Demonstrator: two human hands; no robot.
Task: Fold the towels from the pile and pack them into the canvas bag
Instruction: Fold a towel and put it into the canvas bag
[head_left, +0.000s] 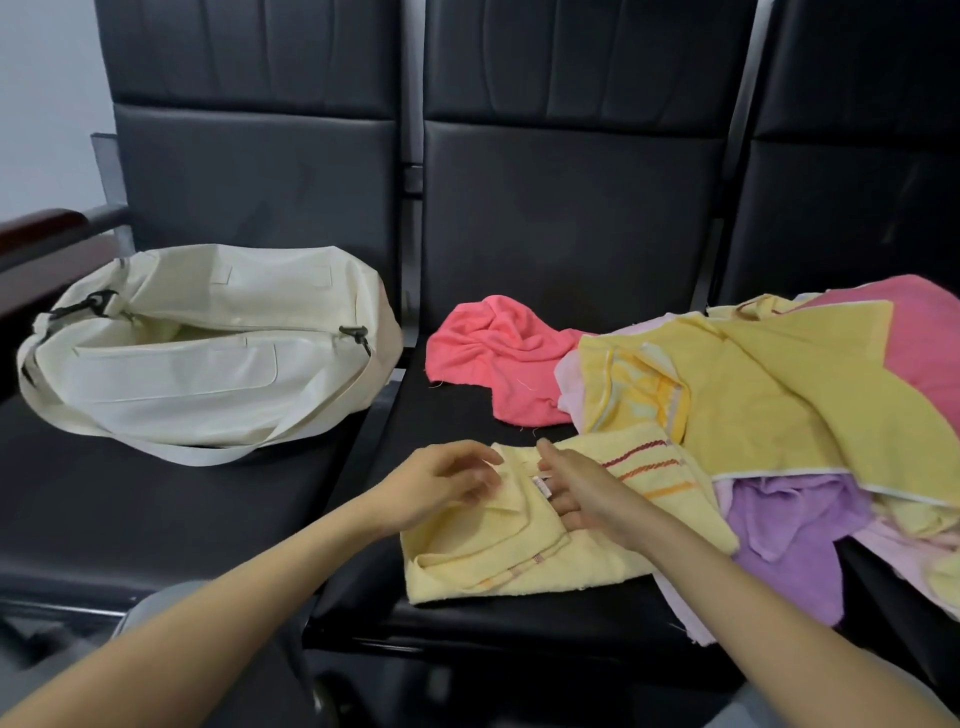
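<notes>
A pale yellow towel (483, 551) with orange and red stripes lies partly folded on the middle seat, near its front edge. My left hand (441, 480) pinches a folded corner of it at the upper left. My right hand (582, 491) rests flat on the towel with fingers extended, just right of that corner. The cream canvas bag (208, 358) sits on the left seat, its top open, its strap trailing forward. The towel pile (769, 395) spreads over the right side.
The pile holds a coral towel (498, 353), a large yellow one, a pink one (919, 343) and a purple one (789, 519), over black padded seats (545, 234). A wooden armrest (36, 226) stands at far left.
</notes>
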